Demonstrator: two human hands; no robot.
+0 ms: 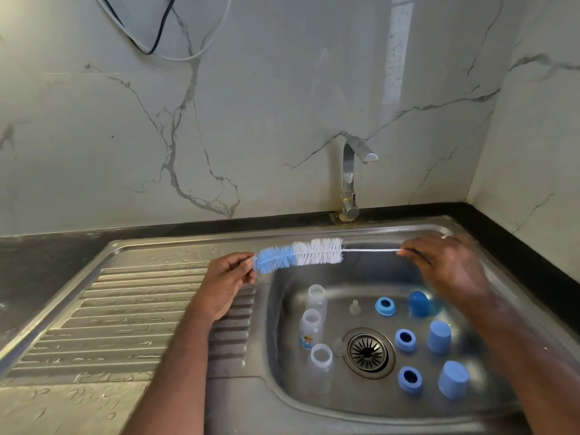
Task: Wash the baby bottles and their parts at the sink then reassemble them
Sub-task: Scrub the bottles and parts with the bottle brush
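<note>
A blue and white bottle brush [301, 254] is stretched level above the steel sink [276, 309]. My left hand [229, 277] pinches its blue bristle tip. My right hand [448, 262] grips the end of its thin wire handle. In the basin stand three clear bottles [310, 328] in a column on the left, all uncapped. A clear teat [355, 307] sits near the middle back. Three blue collar rings [405, 340] and three blue caps [439, 336] stand to the right of the drain [367, 352].
A chrome tap [351, 177] rises behind the basin, with no water running. A ribbed steel drainboard [110, 324], wet with drops, lies to the left. A black counter edge and marble wall enclose the back and right. Cables hang at the upper left.
</note>
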